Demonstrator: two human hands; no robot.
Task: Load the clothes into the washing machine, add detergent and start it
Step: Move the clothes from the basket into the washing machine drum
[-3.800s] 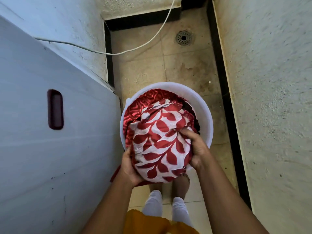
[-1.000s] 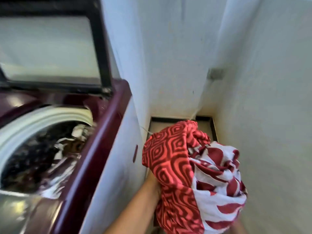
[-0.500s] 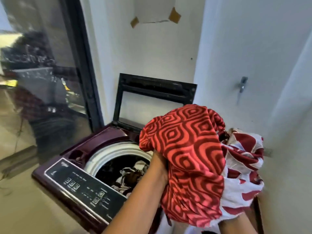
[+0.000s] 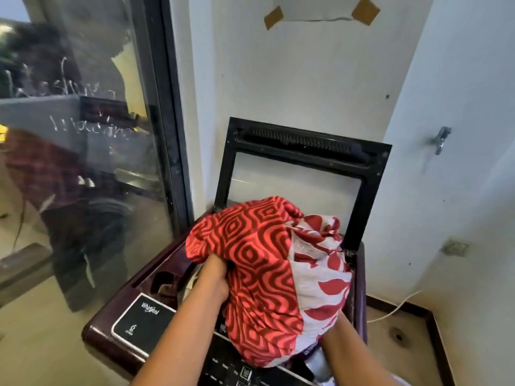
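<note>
Red-patterned cloth makes up the clothes bundle (image 4: 264, 274), which is held over the open top of the washing machine (image 4: 111, 327), in front of the raised lid (image 4: 301, 140).

Left hand (image 4: 214, 277): fingers dug into the geometric-print fabric, grasping it. Right hand (image 4: 331, 327): placed under the bundle's lower right side. Its fingers are hidden by cloth, so their state cannot be determined.

Hazards: the bundle's near edge overhangs the control panel (image 4: 145, 321). If released here, cloth would likely drape over the rim or panel instead of dropping into the drum. A trailing fold could also be trapped when the lid closes.

Count: one washing machine, one lid, two hands, one bundle showing two prints (geometric red; white with red leaves), one wall tap (image 4: 441, 139), one white cable (image 4: 395, 307) on the floor. No detergent container is in view.
</note>
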